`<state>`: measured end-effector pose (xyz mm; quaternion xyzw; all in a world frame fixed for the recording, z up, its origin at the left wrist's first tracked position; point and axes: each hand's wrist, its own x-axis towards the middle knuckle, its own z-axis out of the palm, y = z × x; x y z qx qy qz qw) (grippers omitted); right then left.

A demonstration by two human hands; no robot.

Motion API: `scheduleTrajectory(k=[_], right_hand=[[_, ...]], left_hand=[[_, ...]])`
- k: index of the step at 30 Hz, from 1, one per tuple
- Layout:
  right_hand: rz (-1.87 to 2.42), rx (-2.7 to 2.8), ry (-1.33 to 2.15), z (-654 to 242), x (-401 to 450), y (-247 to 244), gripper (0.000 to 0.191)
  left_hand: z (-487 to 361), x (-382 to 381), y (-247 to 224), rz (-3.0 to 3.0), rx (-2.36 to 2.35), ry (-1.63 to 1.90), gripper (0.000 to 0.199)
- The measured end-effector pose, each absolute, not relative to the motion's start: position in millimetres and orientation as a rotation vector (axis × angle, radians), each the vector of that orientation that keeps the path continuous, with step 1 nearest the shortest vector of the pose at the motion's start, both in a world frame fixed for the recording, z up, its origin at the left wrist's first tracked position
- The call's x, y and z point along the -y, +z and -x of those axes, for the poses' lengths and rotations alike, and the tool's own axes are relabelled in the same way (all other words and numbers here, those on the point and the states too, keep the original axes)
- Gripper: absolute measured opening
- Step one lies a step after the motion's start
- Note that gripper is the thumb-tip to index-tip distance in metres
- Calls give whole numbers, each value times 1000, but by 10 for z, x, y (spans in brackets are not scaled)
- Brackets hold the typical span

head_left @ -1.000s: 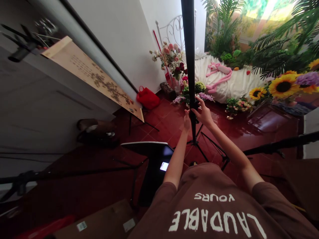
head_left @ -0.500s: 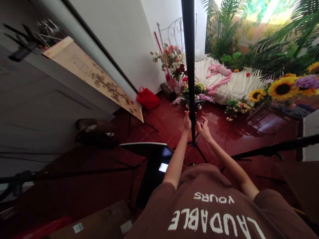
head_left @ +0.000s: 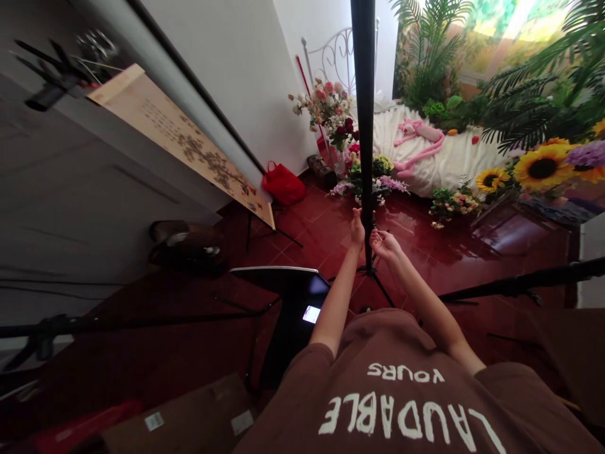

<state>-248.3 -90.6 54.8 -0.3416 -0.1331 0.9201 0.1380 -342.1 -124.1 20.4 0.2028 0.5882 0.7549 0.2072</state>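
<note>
A black tripod stand [head_left: 364, 120] rises upright in front of me, its legs spread on the floor. My left hand [head_left: 358, 231] is against the left side of the pole, closed round it, with part of the fingers hidden behind it. On the other side, my right hand [head_left: 386, 245] has its fingers curled together at a small knob on the pole's collar; the fingertips cover most of the knob. Just above both hands, another dark clamp [head_left: 377, 190] sticks out from the pole.
A black chair-like piece [head_left: 283, 321] with a lit phone [head_left: 311, 314] stands at left. Flowers [head_left: 331, 104], a draped bed [head_left: 458, 151] and sunflowers [head_left: 542, 166] lie beyond. Black poles [head_left: 524, 281] cross at right. A hanging scroll [head_left: 189, 151], red bag [head_left: 283, 183] and cardboard box [head_left: 189, 416] are at left.
My right hand's fingers, which were spread, have curled in at the pole's knob. My left hand stays at the pole. The view has shifted slightly.
</note>
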Motion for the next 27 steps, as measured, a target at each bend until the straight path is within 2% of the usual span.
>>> scheduleTrajectory(k=[3,8,13,17,22,27], right_hand=[[976,260,2702,2352,909,589,25],[895,376,2688,1864,856,460,18],[946,440,2493,1169,761,143,19],[1064,369,2297,574,666,-24,21],[1165,254,2024,-140,595,-48,23],[1181,276,1793,-792,572,13,25]], left_hand=[[3457,1212,75,-596,-1683,2117,73],[3327,1276,-350,-504,-1815,2073,63],[2792,1413,-824,-281,-1955,1888,58],[2268,1285,-1024,-227,-1865,1695,56],[1641,853,-967,-518,-1573,1592,46],[998,450,-574,-939,-1260,1525,41]])
